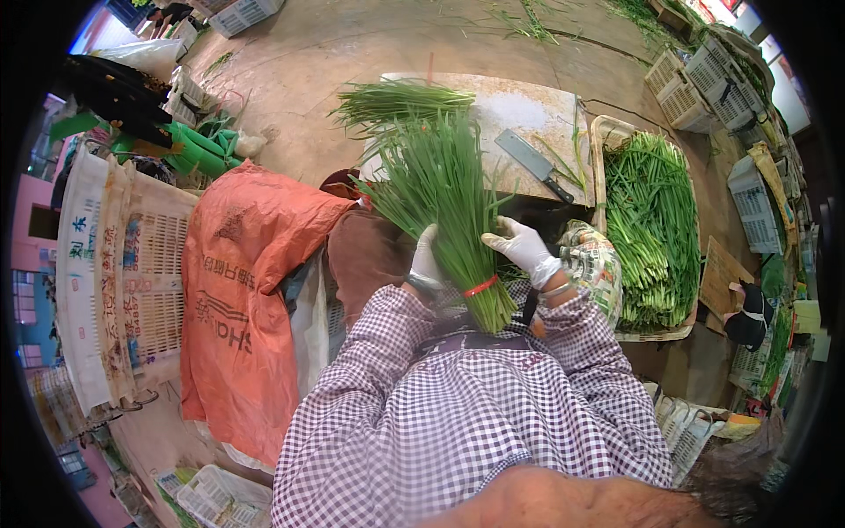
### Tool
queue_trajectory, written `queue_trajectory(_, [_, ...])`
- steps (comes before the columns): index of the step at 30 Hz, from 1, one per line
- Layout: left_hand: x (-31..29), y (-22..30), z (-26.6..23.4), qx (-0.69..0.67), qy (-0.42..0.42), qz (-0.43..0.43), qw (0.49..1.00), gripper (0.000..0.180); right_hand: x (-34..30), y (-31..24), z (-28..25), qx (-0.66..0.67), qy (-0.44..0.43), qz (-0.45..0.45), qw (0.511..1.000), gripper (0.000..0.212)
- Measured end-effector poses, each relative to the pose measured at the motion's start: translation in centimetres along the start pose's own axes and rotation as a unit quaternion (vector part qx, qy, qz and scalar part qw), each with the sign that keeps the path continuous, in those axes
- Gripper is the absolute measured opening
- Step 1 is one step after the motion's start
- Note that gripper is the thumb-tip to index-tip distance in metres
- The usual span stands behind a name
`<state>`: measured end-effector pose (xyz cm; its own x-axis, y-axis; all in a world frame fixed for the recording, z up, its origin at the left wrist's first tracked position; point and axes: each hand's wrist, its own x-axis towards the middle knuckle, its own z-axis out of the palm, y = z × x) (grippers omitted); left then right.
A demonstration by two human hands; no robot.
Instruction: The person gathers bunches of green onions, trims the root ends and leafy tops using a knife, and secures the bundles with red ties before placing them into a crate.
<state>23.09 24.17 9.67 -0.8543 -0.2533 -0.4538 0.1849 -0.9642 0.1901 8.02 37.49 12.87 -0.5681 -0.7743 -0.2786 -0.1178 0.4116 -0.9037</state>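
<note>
- While the checked jacket fills the lower middle of the frame, the green bundle stands just above it at the centre, stalk ends toward the lower edge, leaf tips fanning toward the upper left.
- A red band circles the stalks near their lower end, so the step in hand looks like tidying a bunch already tied.
- The gloved left hand has its grip clamped on the bundle's left side, some fingers hidden behind the leaves.
- The gloved right hand touches the right side with thumb and fingers; whether that grip is pressed together on stalks, I cannot tell.
- The next move, I judge, calls for steady support from both sides, the band kept level and the long leaves unbent.
- At the right, a crate holds many more green stalks.
- Farther off, in the upper middle, the counter carries a cleaver and, at its left, a loose bunch overhanging the edge.
</note>
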Motion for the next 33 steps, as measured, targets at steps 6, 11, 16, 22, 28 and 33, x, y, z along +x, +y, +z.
queue_trajectory(6, [-1.0, 0.3, 1.6, 0.0, -0.015, -0.018, 1.0, 0.053, 0.0, -2.5, -1.8, -0.084, 0.156, -0.122, 0.977, 0.018])
queue_trajectory(11, [-0.8, 0.1, 1.5, 0.031, -0.023, -0.012, 0.999, 0.048, 1.6, -3.8, -1.0, -0.126, 0.109, -0.305, 0.938, 0.021])
queue_trajectory(16, [-0.5, 0.0, 0.9, 0.03, -0.037, -0.025, 0.999, 0.048, 2.0, -3.8, -2.1, -0.255, 0.022, -0.31, 0.916, 0.019])
queue_trajectory(22, [0.0, -0.3, 0.1, 0.026, -0.008, -0.052, 0.998, 0.042, 0.7, -6.3, -3.2, -0.547, -0.065, -0.35, 0.757, 0.014])
queue_trajectory(28, [1.2, -0.5, -1.2, 0.111, 0.016, -0.034, 0.993, 0.045, 0.4, -10.3, -3.7, -0.554, -0.205, -0.265, 0.762, 0.019])
queue_trajectory(33, [0.7, -0.2, 0.6, 0.049, 0.0, -0.102, 0.994, 0.042, 2.3, -9.8, -7.0, -0.146, -0.36, -0.074, 0.919, 0.035])
